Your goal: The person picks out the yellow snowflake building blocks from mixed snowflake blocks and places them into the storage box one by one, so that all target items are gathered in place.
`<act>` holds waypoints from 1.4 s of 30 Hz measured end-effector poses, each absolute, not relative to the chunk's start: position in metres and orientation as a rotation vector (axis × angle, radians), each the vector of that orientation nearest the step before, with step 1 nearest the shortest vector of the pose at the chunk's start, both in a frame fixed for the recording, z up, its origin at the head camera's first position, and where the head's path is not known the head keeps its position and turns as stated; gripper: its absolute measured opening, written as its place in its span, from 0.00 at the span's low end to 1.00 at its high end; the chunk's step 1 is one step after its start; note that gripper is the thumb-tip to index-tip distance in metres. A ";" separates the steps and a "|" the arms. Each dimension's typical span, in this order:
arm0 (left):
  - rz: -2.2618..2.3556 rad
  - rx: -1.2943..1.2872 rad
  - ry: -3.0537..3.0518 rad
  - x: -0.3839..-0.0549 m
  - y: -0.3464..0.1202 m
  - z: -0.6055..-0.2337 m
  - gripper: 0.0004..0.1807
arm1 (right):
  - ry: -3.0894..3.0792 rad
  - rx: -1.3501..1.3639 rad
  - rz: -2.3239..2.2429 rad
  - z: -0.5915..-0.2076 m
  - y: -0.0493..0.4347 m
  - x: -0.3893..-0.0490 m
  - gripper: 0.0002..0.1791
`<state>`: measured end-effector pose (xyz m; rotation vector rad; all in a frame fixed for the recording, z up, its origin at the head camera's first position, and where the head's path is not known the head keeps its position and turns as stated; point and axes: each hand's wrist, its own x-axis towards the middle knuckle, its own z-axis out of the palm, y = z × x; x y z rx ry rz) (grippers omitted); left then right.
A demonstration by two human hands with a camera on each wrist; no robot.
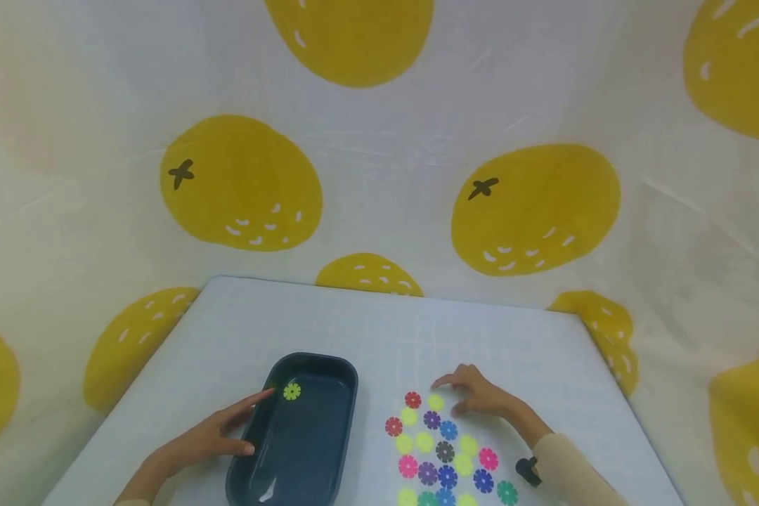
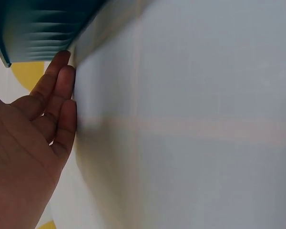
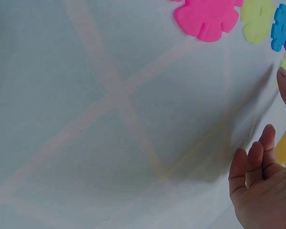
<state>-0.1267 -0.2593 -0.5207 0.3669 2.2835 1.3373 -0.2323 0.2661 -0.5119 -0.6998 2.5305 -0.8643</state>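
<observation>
In the head view, my left hand (image 1: 205, 439) rests at the left side of a dark blue-green tray (image 1: 348, 429), with index finger and thumb on its rim. The left wrist view shows the other fingers of that hand (image 2: 35, 129) loosely bent beside the tray's ribbed outer wall (image 2: 52, 28). One yellow-green flower-shaped disc (image 1: 292, 391) lies inside the tray, near its far left corner. My right hand (image 1: 481, 393) hovers or rests by a yellow disc (image 1: 436, 402) at the far edge of a spread of discs, index finger and thumb apart. I see nothing held in it.
Several flat notched discs lie in a loose group right of the tray, among them a red disc (image 1: 412, 400), a black disc (image 1: 445, 451), a pink disc (image 1: 488, 459) and a green disc (image 1: 507, 492). A white cloth (image 1: 379, 323) covers the table; a fruit-patterned curtain (image 1: 386, 176) hangs behind.
</observation>
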 end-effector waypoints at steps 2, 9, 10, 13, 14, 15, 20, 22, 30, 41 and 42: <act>1.334 0.372 2.282 -0.127 -0.260 -0.519 0.45 | 2.518 -0.689 -0.879 -0.513 0.264 -0.232 0.27; 1.350 0.400 2.266 -0.127 -0.261 -0.518 0.45 | 2.529 -0.670 -0.870 -0.518 0.256 -0.231 0.26; 1.351 0.400 2.263 -0.127 -0.261 -0.517 0.45 | 2.534 -0.670 -0.863 -0.518 0.255 -0.230 0.26; 1.354 0.403 2.264 -0.127 -0.260 -0.517 0.45 | 2.553 -0.665 -0.837 -0.519 0.253 -0.230 0.25; 1.354 0.401 2.265 -0.127 -0.259 -0.517 0.45 | 2.556 -0.663 -0.832 -0.519 0.253 -0.229 0.25; 1.354 0.400 2.266 -0.126 -0.259 -0.517 0.45 | 2.557 -0.660 -0.830 -0.519 0.252 -0.229 0.25; 1.362 0.399 2.259 -0.126 -0.260 -0.519 0.45 | 2.564 -0.645 -0.813 -0.518 0.250 -0.229 0.23; 1.364 0.398 2.255 -0.126 -0.260 -0.520 0.45 | 2.567 -0.640 -0.814 -0.518 0.249 -0.228 0.22; 1.361 0.378 2.269 -0.126 -0.260 -0.521 0.45 | 2.601 -0.638 -0.836 -0.517 0.244 -0.225 0.17; 1.358 0.401 2.278 -0.125 -0.259 -0.518 0.46 | 2.639 -0.552 -0.887 -0.518 0.243 -0.216 0.13; 1.359 0.402 2.276 -0.125 -0.259 -0.517 0.45 | 2.636 -0.547 -0.894 -0.519 0.243 -0.215 0.12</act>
